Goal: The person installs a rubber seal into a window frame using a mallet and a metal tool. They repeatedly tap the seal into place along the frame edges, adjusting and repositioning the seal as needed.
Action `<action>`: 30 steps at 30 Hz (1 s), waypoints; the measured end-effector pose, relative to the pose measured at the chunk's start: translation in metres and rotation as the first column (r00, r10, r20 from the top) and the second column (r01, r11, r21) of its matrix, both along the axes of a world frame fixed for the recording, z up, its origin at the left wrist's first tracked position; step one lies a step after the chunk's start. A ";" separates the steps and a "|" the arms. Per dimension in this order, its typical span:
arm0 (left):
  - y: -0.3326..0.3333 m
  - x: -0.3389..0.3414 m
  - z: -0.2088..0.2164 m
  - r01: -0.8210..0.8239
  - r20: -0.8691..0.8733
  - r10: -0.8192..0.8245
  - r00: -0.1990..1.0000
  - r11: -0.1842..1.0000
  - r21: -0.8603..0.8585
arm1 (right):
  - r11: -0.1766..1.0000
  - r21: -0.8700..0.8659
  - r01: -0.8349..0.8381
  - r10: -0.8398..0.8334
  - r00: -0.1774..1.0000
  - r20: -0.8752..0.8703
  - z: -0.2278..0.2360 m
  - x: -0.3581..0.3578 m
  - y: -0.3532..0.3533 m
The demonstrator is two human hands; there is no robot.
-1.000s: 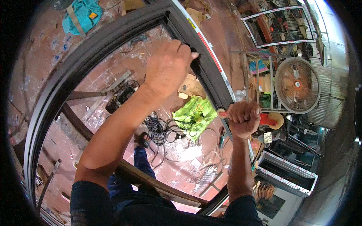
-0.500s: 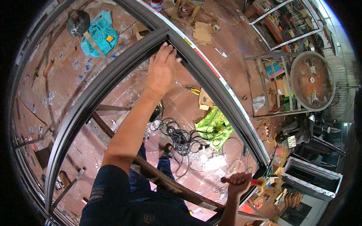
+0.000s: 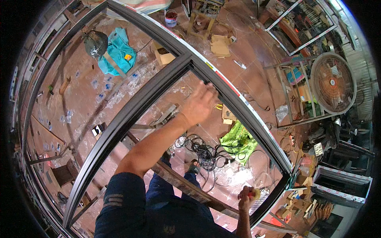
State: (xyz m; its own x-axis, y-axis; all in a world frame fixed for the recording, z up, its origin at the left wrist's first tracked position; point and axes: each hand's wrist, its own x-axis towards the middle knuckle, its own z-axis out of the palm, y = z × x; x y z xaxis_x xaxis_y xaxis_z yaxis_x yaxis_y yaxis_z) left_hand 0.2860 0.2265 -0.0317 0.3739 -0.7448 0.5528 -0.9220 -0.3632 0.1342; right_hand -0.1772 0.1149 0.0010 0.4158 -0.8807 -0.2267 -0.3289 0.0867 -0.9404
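A large dark metal window frame [image 3: 131, 104] with a crossbar spans the view, and white tape printed in red runs along its outer edge. My left hand [image 3: 199, 104] reaches across the opening. Its fingers are stretched out, slightly blurred, with the tips at the inner edge of the right-hand bar, just below the crossbar corner. I cannot tell whether they press on it. Low on the right, my right hand [image 3: 246, 200] is closed round the red handle of a mallet [image 3: 256, 193] with a pale yellow head, near the frame's lower right corner. My fingers hide most of the handle.
A brown support beam [image 3: 184, 188] passes under the frame before my legs. On the floor lie tangled black cables [image 3: 204, 152], a green bag [image 3: 238, 142], a teal cloth [image 3: 117, 49] and cardboard [image 3: 221, 45]. A round fan [image 3: 332, 83] stands at the right.
My left hand has moved from the crossbar corner down along the right-hand bar. My right hand has turned the mallet, so less handle shows. The whole view has shifted slightly.
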 end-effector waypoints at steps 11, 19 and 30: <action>0.027 0.079 0.020 -0.151 0.096 0.125 0.987 0.922 0.356 | 0.937 -0.350 -0.001 -0.115 0.944 -0.309 -0.004 -0.071 0.040; 0.013 0.047 -0.002 -0.274 0.072 0.266 0.961 0.949 0.153 | 0.922 0.139 0.361 -0.382 0.800 0.462 0.050 -0.069 0.032; -0.126 -0.200 0.013 0.077 -0.158 -0.036 0.987 0.962 0.264 | 0.762 0.597 0.253 -0.647 0.337 0.684 0.048 -0.160 -0.015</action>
